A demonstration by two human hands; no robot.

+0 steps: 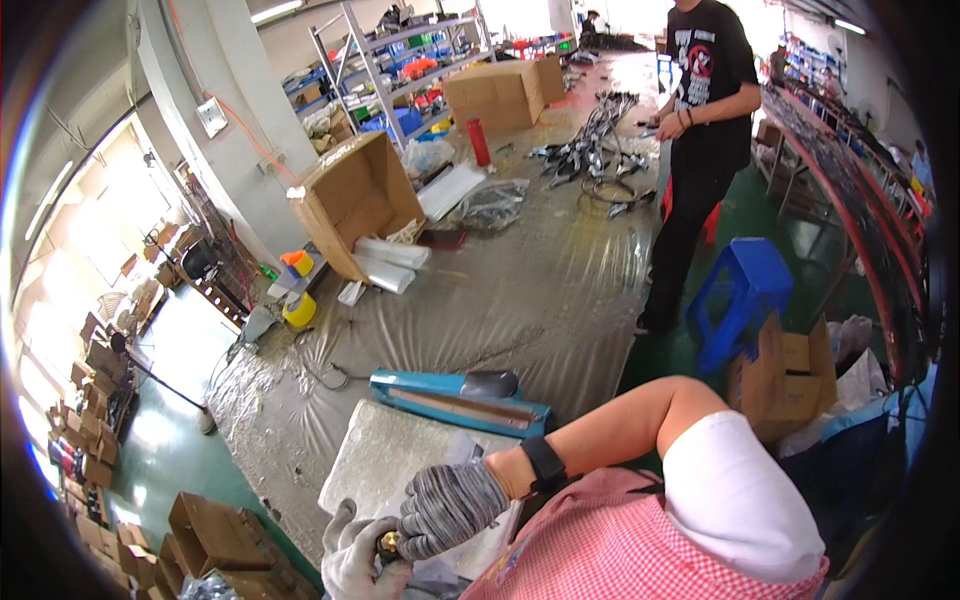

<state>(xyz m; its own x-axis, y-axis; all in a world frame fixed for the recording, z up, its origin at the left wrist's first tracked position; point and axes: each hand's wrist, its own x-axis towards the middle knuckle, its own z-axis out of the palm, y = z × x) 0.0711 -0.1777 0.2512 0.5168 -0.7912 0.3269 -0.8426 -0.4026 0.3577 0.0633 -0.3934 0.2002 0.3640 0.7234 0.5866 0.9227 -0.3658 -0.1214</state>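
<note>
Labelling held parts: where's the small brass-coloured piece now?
Head view, near the bottom edge, left of centre: the small brass-coloured piece is between the left hand and right hand, below the teal bar sealer.

Two gloved hands (450,507) appear with one black wristband (543,464), one small brass-coloured piece (388,541), one long blue device (458,402), one red cylinder (478,143), one blue stool (748,280) and one plastic-covered table (450,325).
</note>
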